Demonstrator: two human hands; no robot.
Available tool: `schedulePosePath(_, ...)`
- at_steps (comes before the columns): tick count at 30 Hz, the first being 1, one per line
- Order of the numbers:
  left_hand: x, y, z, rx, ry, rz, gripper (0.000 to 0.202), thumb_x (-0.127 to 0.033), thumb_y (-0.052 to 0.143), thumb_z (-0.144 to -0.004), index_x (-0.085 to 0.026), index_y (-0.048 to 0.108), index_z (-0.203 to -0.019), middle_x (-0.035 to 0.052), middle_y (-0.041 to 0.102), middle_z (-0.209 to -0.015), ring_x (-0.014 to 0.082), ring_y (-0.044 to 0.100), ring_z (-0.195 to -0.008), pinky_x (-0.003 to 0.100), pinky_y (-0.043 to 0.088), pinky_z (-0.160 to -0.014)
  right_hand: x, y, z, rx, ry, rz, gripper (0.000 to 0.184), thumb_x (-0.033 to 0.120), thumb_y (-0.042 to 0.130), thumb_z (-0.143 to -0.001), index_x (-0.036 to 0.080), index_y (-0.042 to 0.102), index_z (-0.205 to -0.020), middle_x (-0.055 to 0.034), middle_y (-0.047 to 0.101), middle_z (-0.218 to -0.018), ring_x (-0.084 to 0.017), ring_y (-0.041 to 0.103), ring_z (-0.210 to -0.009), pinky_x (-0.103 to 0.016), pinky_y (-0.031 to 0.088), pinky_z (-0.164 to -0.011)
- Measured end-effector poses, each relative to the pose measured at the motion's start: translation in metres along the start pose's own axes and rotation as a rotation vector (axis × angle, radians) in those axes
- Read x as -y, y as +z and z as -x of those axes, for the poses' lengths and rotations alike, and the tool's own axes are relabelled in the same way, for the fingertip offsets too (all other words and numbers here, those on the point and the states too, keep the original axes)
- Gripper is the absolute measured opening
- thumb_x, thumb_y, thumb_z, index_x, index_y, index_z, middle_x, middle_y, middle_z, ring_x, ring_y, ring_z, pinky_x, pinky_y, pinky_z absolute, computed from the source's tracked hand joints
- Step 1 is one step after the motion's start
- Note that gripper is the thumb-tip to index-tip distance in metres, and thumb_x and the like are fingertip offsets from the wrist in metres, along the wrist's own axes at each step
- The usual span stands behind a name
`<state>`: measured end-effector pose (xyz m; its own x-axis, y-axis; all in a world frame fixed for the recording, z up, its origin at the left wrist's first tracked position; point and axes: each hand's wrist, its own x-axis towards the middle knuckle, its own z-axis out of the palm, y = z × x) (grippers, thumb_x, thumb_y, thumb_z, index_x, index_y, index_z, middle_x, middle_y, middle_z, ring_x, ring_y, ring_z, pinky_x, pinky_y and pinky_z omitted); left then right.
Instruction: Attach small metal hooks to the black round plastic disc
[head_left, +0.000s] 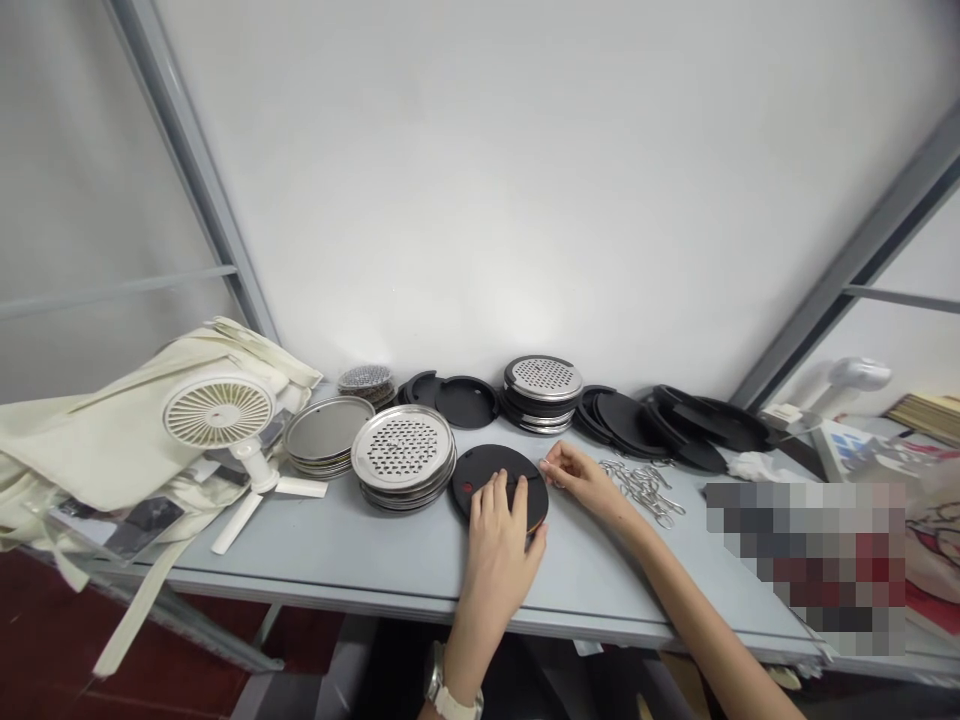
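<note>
A round black plastic disc (pixel 491 462) with a small red mark lies in front of me on the table. My left hand (pixel 501 515) rests on top of it, fingers stretched out flat and the thumb by its right edge. At the disc's right rim, my right hand (pixel 574 472) is closed in a pinch; what sits between the fingertips is too small to make out. Right of that hand lies a loose pile of bent metal wire pieces (pixel 646 488). Close on the left stands a stack of round metal grater plates (pixel 403 448).
Flat metal discs (pixel 330 428) are stacked farther left, beside a white fan (pixel 220 412) and a cream bag (pixel 127 440). Along the wall stand grater plates stacked with black parts (pixel 543 378) and black round trays (pixel 630 422). A pixelated patch covers the right side.
</note>
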<state>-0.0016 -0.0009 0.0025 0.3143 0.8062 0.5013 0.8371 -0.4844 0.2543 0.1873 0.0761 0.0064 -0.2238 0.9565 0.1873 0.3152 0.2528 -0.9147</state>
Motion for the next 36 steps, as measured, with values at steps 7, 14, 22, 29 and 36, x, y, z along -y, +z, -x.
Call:
schedulePosePath(7,-0.0003,0.0004,0.0003,0.002,-0.005,-0.001,0.053,-0.032,0.053,-0.089,-0.015,0.042,-0.139,0.0173,0.043,-0.140,0.0304,0.041,-0.129,0.048,0.034,-0.106,0.0090,-0.0033,0.0019,-0.064,-0.008,0.109,0.035,0.054,0.059,-0.084,0.019,0.058,-0.078,0.0024,0.051,-0.063,-0.014,0.046,-0.060,-0.027,0.036,-0.059)
schedulePosePath(14,-0.0002,-0.0001,-0.0001,0.008,-0.003,0.008,0.053,-0.032,0.052,-0.090,-0.014,0.042,-0.139,0.0174,0.044,-0.139,0.0305,0.041,-0.128,0.049,0.034,-0.106,0.0086,-0.0002,0.0021,-0.048,0.009,0.148,0.034,0.050,0.054,-0.087,0.018,0.063,-0.081,0.0044,0.046,-0.053,-0.013,0.042,-0.052,-0.025,0.032,-0.053)
schedulePosePath(22,-0.0005,-0.0013,0.0000,-0.005,-0.001,0.012,0.051,-0.031,0.052,-0.090,-0.014,0.043,-0.137,0.0179,0.044,-0.139,0.0308,0.041,-0.129,0.049,0.035,-0.105,0.0047,0.0003,0.0001,-0.051,-0.027,0.108,0.036,0.051,0.051,-0.087,0.017,0.062,-0.095,-0.0038,0.061,-0.079,-0.018,0.055,-0.071,-0.030,0.044,-0.067)
schedulePosePath(29,-0.0006,0.0000,0.0003,-0.012,0.001,0.004,0.052,-0.031,0.054,-0.089,-0.015,0.043,-0.137,0.0173,0.045,-0.139,0.0306,0.042,-0.128,0.048,0.036,-0.105,0.0010,0.0010,-0.0005,-0.062,-0.017,0.105,0.037,0.055,0.060,-0.082,0.018,0.057,-0.079,-0.0024,0.059,-0.071,-0.017,0.054,-0.068,-0.029,0.044,-0.064)
schedulePosePath(36,-0.0013,-0.0019,-0.0001,0.010,-0.010,0.010,0.052,-0.032,0.054,-0.089,-0.014,0.043,-0.137,0.0181,0.045,-0.139,0.0305,0.042,-0.128,0.047,0.035,-0.106,0.0028,0.0045,-0.0002,-0.054,-0.014,0.098,0.040,0.058,0.059,-0.081,0.018,0.056,-0.079,-0.0021,0.058,-0.071,-0.016,0.054,-0.065,-0.029,0.045,-0.062)
